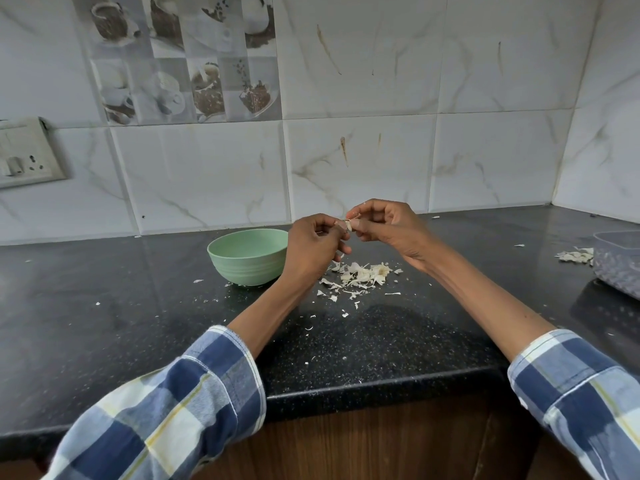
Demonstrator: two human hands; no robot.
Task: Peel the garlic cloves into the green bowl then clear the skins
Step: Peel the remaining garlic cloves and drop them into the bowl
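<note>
Above a black kitchen counter [138, 323], a person's left hand [313, 249] and right hand [388, 225] both pinched a garlic cloves piece [347, 225], held over a pile of skins [360, 273] just right of the green bowl [247, 256].

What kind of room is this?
Most likely a home kitchen: a black stone countertop against a tiled wall with coffee-cup picture tiles, and hands peeling garlic beside a green bowl.

Probably home kitchen: tiled backsplash [360, 161], countertop [104, 323].
</note>
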